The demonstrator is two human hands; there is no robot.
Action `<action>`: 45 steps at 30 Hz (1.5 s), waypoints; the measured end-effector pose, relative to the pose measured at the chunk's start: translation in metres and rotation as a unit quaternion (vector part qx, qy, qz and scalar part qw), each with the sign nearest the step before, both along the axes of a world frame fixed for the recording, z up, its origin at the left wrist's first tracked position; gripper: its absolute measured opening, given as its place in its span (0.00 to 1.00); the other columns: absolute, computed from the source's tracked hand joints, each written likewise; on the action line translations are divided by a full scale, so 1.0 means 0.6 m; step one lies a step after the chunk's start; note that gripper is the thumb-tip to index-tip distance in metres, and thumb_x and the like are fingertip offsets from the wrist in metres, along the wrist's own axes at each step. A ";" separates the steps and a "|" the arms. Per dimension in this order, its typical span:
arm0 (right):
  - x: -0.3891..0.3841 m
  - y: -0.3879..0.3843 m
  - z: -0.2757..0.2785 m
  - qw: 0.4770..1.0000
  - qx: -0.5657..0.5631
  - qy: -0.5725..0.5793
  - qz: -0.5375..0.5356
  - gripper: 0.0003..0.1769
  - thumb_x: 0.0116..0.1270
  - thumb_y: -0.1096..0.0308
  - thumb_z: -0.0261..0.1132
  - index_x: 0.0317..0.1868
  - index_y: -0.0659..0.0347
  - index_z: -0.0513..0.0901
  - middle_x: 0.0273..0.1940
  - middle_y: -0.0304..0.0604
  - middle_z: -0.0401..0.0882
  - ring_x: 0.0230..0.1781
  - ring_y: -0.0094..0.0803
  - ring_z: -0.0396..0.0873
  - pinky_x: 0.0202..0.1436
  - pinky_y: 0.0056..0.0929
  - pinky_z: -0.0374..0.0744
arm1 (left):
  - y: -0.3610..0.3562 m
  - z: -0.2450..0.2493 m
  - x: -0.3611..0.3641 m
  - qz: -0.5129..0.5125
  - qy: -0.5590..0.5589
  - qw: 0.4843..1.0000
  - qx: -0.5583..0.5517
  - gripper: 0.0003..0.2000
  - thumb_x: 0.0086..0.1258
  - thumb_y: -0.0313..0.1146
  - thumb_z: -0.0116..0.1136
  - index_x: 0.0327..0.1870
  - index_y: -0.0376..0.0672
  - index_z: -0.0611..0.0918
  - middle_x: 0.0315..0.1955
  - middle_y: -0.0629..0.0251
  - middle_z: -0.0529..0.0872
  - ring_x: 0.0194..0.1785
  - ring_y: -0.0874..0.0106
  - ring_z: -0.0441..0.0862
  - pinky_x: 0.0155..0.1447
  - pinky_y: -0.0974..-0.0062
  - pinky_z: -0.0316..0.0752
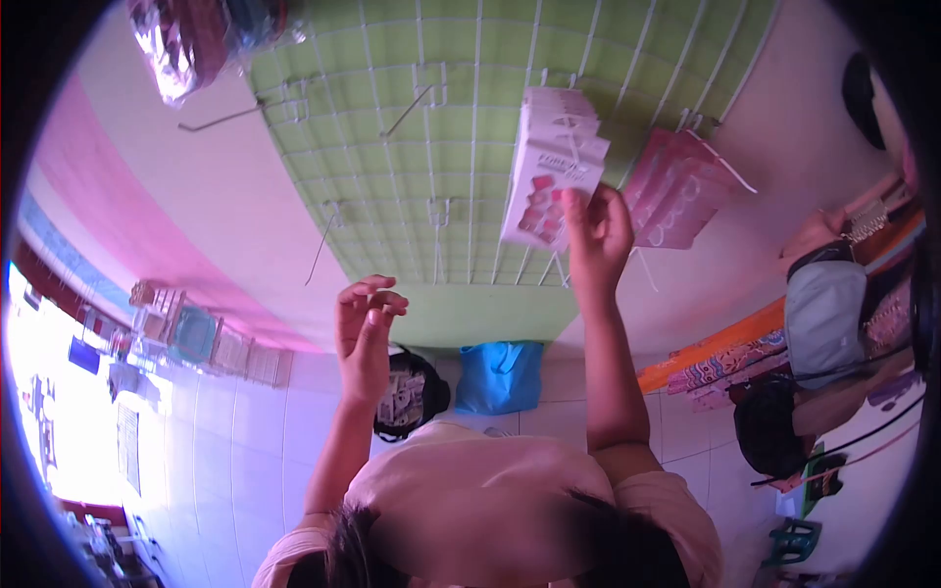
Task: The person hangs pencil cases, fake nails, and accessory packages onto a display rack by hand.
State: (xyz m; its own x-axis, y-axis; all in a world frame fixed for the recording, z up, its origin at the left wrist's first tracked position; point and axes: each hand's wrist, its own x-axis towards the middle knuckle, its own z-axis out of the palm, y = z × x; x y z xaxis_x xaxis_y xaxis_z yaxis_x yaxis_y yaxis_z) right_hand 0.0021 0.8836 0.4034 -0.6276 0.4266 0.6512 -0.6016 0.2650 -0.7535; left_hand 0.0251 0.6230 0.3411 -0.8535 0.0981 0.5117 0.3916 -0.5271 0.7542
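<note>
A row of white printed packets (pixel 556 171) with pink and red shapes on the front hangs from a hook on the white wire grid (pixel 477 147). My right hand (pixel 600 235) grips the lower right edge of the front packet, thumb on its face; the other fingers are partly behind it. Lower and to the left, my left hand (pixel 365 338) is raised in the air, fingers bent and apart, holding nothing. Beside my right hand, several pink packets (pixel 681 186) hang on another hook.
Bare metal hooks (pixel 407 110) stick out from the grid's left part. Clear-wrapped goods (pixel 186 49) hang at upper left. On the tiled floor (pixel 235 441) stand a blue bag (pixel 500 377) and a black bag (pixel 412 392) with contents. Grey and black bags (pixel 825 318) hang at right.
</note>
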 end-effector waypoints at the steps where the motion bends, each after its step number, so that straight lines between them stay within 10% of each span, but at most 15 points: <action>1: -0.013 0.004 -0.005 1.000 0.004 0.001 -0.019 0.15 0.64 0.66 0.65 0.45 0.67 0.74 0.36 0.36 0.78 0.34 0.16 0.73 0.39 0.16 0.72 | -0.016 -0.004 0.005 0.017 -0.016 1.000 -0.003 0.13 0.69 0.34 0.51 0.52 0.44 0.69 0.52 0.59 0.70 0.44 0.71 0.72 0.53 0.70 0.66; 9: -0.029 -0.019 -0.053 0.977 0.005 0.031 -0.210 0.19 0.59 0.64 0.69 0.46 0.63 0.73 0.40 0.40 0.76 0.40 0.24 0.75 0.35 0.22 0.75 | -0.141 -0.027 0.054 0.177 -0.092 0.980 -0.001 0.09 0.69 0.27 0.48 0.48 0.39 0.71 0.46 0.60 0.74 0.44 0.73 0.74 0.54 0.71 0.68; 18: 0.104 -0.211 -0.256 0.990 -0.124 -0.063 -0.035 0.08 0.66 0.74 0.57 0.45 0.62 0.71 0.31 0.36 0.71 0.23 0.18 0.66 0.26 0.17 0.67 | -0.312 -0.173 0.026 0.270 -0.210 0.940 -0.004 0.06 0.69 0.26 0.49 0.44 0.41 0.74 0.39 0.63 0.79 0.39 0.75 0.76 0.50 0.74 0.70; 34: 0.133 -0.634 -0.862 0.734 -0.239 -0.632 0.070 0.09 0.64 0.65 0.60 0.40 0.60 0.75 0.29 0.39 0.78 0.20 0.24 0.77 0.20 0.20 0.75 | -0.583 -0.632 -0.011 -0.090 -0.619 0.751 -0.214 0.15 0.68 0.31 0.48 0.54 0.40 0.69 0.45 0.57 0.79 0.50 0.64 0.79 0.54 0.67 0.73; 40: 0.097 -0.638 -1.058 0.677 -0.269 -0.674 0.123 0.09 0.64 0.63 0.59 0.40 0.58 0.75 0.31 0.38 0.78 0.25 0.26 0.79 0.25 0.25 0.79 | -0.535 -0.884 -0.042 -0.189 -0.588 0.712 -0.334 0.20 0.62 0.35 0.57 0.54 0.42 0.71 0.39 0.63 0.82 0.45 0.67 0.81 0.49 0.71 0.74; 43: 0.070 -0.623 -1.184 0.672 -0.289 -0.672 0.111 0.08 0.63 0.64 0.60 0.39 0.57 0.75 0.30 0.38 0.78 0.24 0.27 0.79 0.25 0.26 0.80 | -0.480 -1.064 -0.063 -0.186 -0.386 0.676 -0.600 0.15 0.56 0.37 0.57 0.39 0.34 0.81 0.26 0.59 0.83 0.32 0.65 0.84 0.39 0.69 0.78; 45: 0.046 -0.610 -1.278 0.668 -0.263 -0.685 0.123 0.07 0.63 0.64 0.60 0.36 0.57 0.75 0.27 0.37 0.77 0.24 0.27 0.79 0.27 0.28 0.80 | -0.457 -1.243 -0.075 -0.193 -0.168 0.608 -0.752 0.20 0.57 0.40 0.57 0.47 0.34 0.79 0.35 0.53 0.83 0.39 0.62 0.83 0.44 0.69 0.77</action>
